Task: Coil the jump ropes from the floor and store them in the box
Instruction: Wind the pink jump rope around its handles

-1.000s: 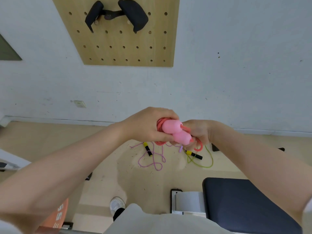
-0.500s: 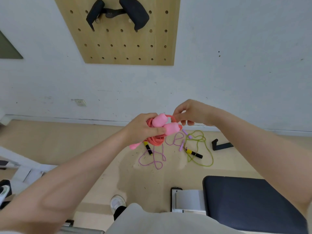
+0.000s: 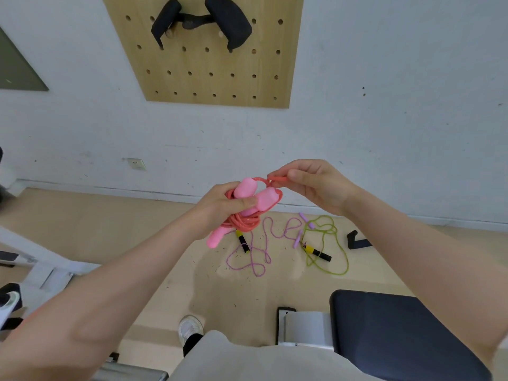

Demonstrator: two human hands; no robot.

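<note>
Coiled coral-pink jump rope with chunky pink foam handles [image 3: 248, 207], bunched mid-air above the floor, gripped by left hand [image 3: 222, 207] with fingers curled round coil and handles. Loose end loop pinched between thumb and fingers of right hand [image 3: 313, 185], just beside the bundle. Below on tan wooden floor [image 3: 137, 229]: thin purple jump rope [image 3: 258, 254] and green jump rope with yellow-black handles [image 3: 330, 248], uncoiled, side by side. Nearer, dark padded bench [image 3: 398, 331].

Three jump ropes are showing: one pink jump rope [image 3: 247, 213], one purple jump rope [image 3: 258, 251], one green jump rope [image 3: 330, 243]. Two hands are showing: left hand [image 3: 222, 207], right hand [image 3: 316, 185].
</note>
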